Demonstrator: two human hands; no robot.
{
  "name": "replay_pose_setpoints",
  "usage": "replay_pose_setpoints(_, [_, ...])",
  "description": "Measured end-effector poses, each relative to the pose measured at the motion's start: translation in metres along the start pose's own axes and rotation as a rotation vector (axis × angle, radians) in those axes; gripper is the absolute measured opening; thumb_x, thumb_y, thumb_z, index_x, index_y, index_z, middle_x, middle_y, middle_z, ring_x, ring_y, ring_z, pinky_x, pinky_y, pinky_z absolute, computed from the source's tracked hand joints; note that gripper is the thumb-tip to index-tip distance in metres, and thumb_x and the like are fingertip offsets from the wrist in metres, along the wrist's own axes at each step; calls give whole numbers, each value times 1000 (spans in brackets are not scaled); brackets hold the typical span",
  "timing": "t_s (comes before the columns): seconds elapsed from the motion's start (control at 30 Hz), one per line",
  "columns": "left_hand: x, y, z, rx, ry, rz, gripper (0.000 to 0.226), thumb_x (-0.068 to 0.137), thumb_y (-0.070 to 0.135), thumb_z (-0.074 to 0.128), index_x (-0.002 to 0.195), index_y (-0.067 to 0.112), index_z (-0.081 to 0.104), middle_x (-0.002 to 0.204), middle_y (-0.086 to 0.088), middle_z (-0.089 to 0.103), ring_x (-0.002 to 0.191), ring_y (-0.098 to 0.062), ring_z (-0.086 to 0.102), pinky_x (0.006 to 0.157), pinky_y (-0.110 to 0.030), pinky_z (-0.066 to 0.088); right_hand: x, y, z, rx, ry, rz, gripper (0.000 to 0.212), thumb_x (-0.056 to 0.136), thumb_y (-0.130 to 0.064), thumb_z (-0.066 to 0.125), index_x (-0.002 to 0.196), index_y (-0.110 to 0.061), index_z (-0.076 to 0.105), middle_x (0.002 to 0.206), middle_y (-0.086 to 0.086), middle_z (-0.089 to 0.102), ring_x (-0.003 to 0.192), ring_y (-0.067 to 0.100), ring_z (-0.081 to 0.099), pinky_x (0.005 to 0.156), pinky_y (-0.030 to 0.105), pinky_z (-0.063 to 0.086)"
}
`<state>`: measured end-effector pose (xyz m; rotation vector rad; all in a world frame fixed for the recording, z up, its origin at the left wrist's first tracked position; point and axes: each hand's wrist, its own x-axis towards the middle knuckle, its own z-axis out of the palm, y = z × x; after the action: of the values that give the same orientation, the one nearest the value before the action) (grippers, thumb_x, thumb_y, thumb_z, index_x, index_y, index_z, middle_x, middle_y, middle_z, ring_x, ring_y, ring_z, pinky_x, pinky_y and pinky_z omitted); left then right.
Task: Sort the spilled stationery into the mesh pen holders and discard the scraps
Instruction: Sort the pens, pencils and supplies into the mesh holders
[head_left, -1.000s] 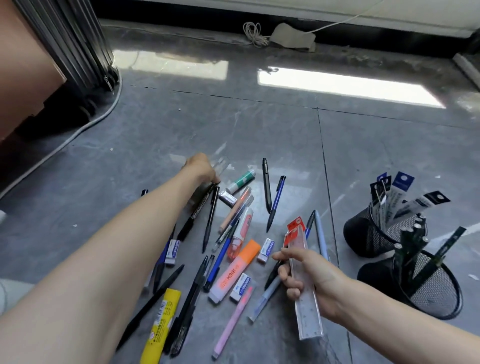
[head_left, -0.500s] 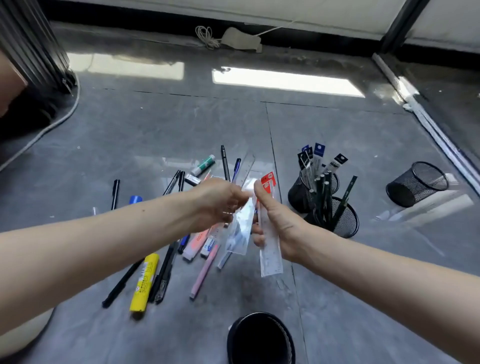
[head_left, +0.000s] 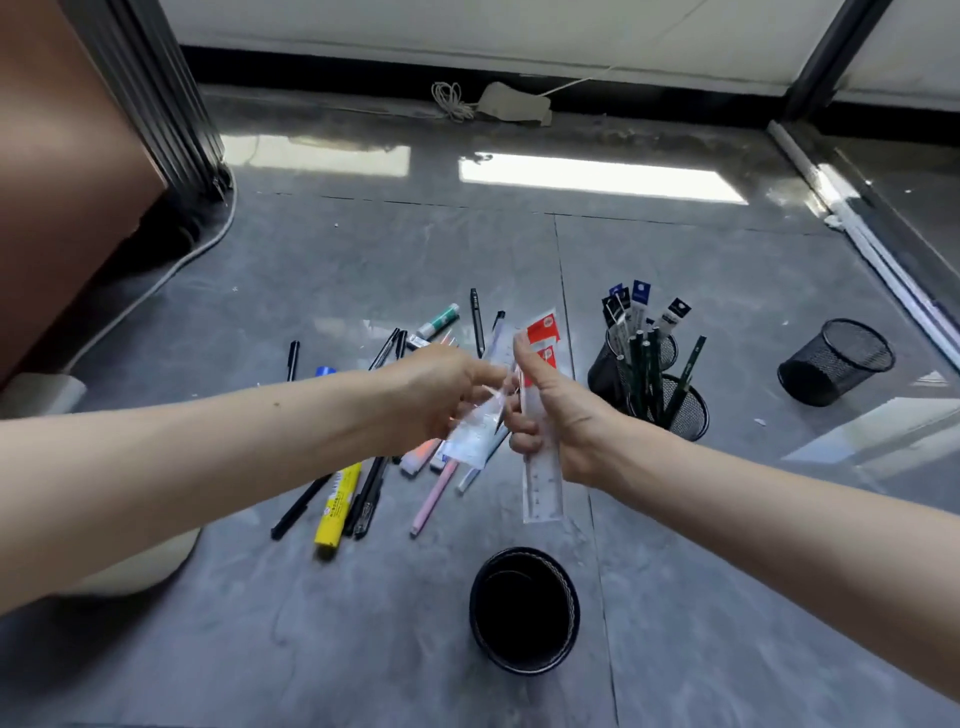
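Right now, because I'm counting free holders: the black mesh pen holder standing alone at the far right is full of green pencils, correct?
No. The black mesh pen holder standing alone at the far right looks empty, not full; the green pencils stand in a nearer black mesh holder. The head view shows it.

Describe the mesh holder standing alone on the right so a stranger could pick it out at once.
Follow the pale rail that runs along the floor's right edge; just inside it, a black mesh holder stands by itself. The two holders further left stand close together and bristle with green pencils and packaged refills, while nothing sticks out of this one.
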<state>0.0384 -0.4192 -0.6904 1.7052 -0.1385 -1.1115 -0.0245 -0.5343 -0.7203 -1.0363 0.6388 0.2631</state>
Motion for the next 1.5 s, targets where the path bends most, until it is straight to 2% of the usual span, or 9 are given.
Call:
replay_pose_setpoints(0.17, [-19, -6, -7, 378, -127, -16, 26, 96, 25, 53, 77, 8, 57, 57, -3, 52, 47, -12, 46, 47, -21, 38, -8, 7, 18, -78, -78, 5, 29, 97, -28, 50, 86, -3, 58, 54, 5, 57, 43, 13, 52, 43, 18, 44])
replay_pose_setpoints(0.37, [-30, -51, -92, 901, 157, -168, 30, 94, 27, 53, 72, 7, 58, 59, -4, 55, 45, -15, 50, 43, -20, 38, -5, 21, 6, -41, -61, 120, 30, 99, -25, 48, 90, 3, 56, 74, 22, 69, 58, 22, 69, 57, 29, 59])
replay_pose_setpoints(0.47, [-22, -81, -111, 1081, 197, -233, 24, 94, 26, 51, 92, 5, 60, 71, -3, 61, 53, -14, 55, 47, -21, 40, -3, 22, 2, -81, -3, 118, 23, 96, -27, 53, 88, -6, 58, 57, 10, 58, 36, 12, 48, 40, 21, 46])
replay_pose_setpoints(0.67, [19, -105, -91, 1203, 179, -63, 23, 92, 27, 53, 107, 10, 57, 105, -8, 62, 95, -24, 57, 76, -32, 45, 4, 30, -10, -237, 63, 185, 11, 86, -18, 64, 88, -14, 54, 56, 1, 47, 41, 7, 29, 37, 16, 20])
replay_pose_setpoints(0.97, [87, -107, -50, 1333, 168, -3, 19, 91, 24, 50, 103, 11, 46, 102, -11, 61, 87, -30, 59, 72, -37, 47, 19, 40, -36, -59, 146, 262, 5, 90, -10, 57, 88, -9, 52, 48, 2, 43, 32, 6, 24, 31, 14, 19])
replay_pose_setpoints(1.07, [98, -103, -47, 1321, 130, -94, 29, 88, 23, 57, 111, 6, 49, 99, -10, 59, 87, -28, 59, 67, -33, 43, 26, 41, -43, -44, 181, 269, 8, 89, -10, 58, 88, -10, 50, 48, 2, 43, 33, 7, 26, 33, 14, 20])
replay_pose_setpoints(1.2, [98, -93, -45, 1286, 62, -186, 11, 80, 17, 63, 83, 8, 57, 69, -4, 59, 57, -16, 56, 45, -23, 39, 34, 44, -50, -20, 216, 268, 10, 89, -11, 58, 94, -11, 49, 50, 2, 45, 34, 8, 30, 34, 16, 25])
replay_pose_setpoints(1.37, [78, -79, -30, 750, 63, -201, 23, 85, 27, 62, 91, 5, 59, 69, -9, 61, 51, -15, 49, 45, -21, 38, 35, 44, -49, 4, 250, 194, 27, 84, -30, 69, 95, -9, 56, 55, 3, 51, 40, 8, 35, 35, 16, 28])
replay_pose_setpoints(1.5, [43, -63, 0, 498, -106, -112, 21, 88, 22, 59, 99, 4, 59, 67, -6, 55, 46, -11, 41, 42, -18, 33, 27, 41, -39, -62, 217, 163, 45, 71, -46, 75, 93, -9, 64, 68, 5, 56, 50, 11, 42, 42, 19, 32])
